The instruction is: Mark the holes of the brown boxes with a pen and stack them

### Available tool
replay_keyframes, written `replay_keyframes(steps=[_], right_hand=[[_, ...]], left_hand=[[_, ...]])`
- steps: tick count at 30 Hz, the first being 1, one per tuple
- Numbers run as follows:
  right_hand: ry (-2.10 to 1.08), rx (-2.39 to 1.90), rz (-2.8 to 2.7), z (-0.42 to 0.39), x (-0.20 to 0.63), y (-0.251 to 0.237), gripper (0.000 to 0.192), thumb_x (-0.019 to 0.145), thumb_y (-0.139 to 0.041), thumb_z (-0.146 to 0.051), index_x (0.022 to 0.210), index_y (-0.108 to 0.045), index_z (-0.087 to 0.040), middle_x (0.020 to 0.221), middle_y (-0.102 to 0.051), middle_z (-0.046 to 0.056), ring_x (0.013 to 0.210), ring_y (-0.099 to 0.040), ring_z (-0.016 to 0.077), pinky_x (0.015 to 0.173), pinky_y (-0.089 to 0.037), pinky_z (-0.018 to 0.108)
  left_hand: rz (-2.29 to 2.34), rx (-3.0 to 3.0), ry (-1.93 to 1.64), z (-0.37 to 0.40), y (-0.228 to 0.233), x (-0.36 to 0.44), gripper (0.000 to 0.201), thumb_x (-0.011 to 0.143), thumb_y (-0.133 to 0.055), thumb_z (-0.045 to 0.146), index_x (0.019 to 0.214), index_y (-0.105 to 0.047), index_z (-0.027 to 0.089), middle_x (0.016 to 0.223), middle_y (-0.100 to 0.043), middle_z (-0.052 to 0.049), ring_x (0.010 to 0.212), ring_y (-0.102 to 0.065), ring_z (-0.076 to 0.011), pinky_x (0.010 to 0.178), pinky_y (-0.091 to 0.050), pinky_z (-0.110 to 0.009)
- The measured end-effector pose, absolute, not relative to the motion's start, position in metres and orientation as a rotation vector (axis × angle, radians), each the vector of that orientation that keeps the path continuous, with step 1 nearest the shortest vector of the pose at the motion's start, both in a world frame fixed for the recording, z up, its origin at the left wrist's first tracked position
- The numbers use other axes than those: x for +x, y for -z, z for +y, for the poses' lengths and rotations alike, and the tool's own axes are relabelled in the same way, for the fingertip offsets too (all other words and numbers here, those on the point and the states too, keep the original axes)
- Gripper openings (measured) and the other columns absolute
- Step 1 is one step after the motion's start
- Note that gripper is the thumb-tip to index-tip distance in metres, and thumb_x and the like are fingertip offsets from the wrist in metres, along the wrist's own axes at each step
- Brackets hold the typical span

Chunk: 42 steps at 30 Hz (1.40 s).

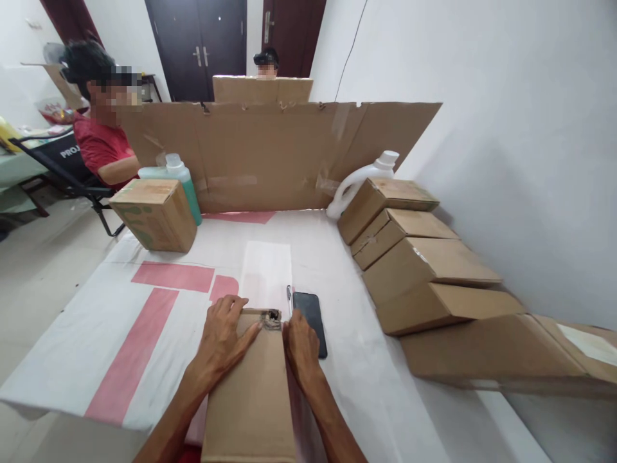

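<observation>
A long brown cardboard box [250,392] lies in front of me, pointing away. Near its far right corner is a small dark hole ringed by black scribble-like marks [271,319]. My left hand [224,334] grips the box's far left corner, its thumb across the top face and its fingers over the edge. Along the right edge, my right hand [303,344] has its fingers curled, the thumb near the marks. A pen [289,293] sticks out beyond those fingers; its lower part is hidden. Partly under the right hand lies a black phone [311,315].
Several cardboard boxes [453,257] line the right side by the wall. Another box [157,215] and a green-liquid bottle [180,180] stand at the left, a white jug [366,177] at the back right. A cardboard panel [270,157] spans the back. Two people sit beyond.
</observation>
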State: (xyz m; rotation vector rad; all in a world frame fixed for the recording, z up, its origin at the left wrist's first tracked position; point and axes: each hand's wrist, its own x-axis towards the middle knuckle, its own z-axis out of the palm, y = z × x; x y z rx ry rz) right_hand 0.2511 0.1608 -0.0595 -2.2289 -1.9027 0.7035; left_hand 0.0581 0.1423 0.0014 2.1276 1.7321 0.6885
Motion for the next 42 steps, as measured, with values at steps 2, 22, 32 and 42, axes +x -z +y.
replay_keyframes(steps=[2, 22, 32, 42], right_hand=[[-0.722, -2.252, -1.914, 0.162, 0.256, 0.055, 0.026, 0.101, -0.045, -0.012, 0.114, -0.067, -0.009, 0.112, -0.073, 0.027, 0.099, -0.076, 0.0322, 0.077, -0.049, 0.036], [-1.202, -1.146, -0.811, 0.152, 0.254, 0.016, 0.033, 0.084, -0.076, -0.049, 0.092, -0.060, -0.021, 0.080, -0.072, 0.001, 0.062, -0.068, 0.0153, 0.061, -0.056, 0.029], [-1.143, -1.176, -1.118, 0.148, 0.250, 0.020, 0.021, 0.092, -0.069, -0.041, 0.090, -0.067, -0.020, 0.068, -0.063, -0.003, 0.059, -0.057, 0.0124, 0.059, -0.047, 0.026], [-0.970, -1.696, -1.426, 0.176, 0.289, 0.025, 0.029, 0.095, -0.061, -0.047, 0.081, -0.055, -0.022, 0.064, -0.064, -0.002, 0.051, -0.056, 0.0139, 0.050, -0.039, 0.025]], left_hand=[[1.725, 2.107, -0.716, 0.139, 0.000, 0.055, 0.038, 0.094, -0.068, 0.040, 0.126, -0.062, 0.022, 0.124, -0.066, -0.011, 0.117, -0.061, -0.0307, 0.100, -0.049, -0.050], [1.743, 2.160, -0.638, 0.138, 0.002, 0.055, 0.064, 0.081, -0.080, 0.057, 0.130, -0.062, 0.021, 0.120, -0.067, -0.011, 0.115, -0.059, -0.0323, 0.101, -0.048, -0.049], [1.728, 2.150, -0.666, 0.137, 0.003, 0.053, 0.063, 0.082, -0.078, 0.059, 0.130, -0.064, 0.021, 0.119, -0.067, -0.011, 0.114, -0.060, -0.0319, 0.100, -0.049, -0.048], [1.727, 2.129, -0.688, 0.138, 0.003, 0.053, 0.062, 0.080, -0.080, 0.058, 0.128, -0.065, 0.021, 0.117, -0.068, -0.011, 0.113, -0.059, -0.0322, 0.100, -0.050, -0.049]])
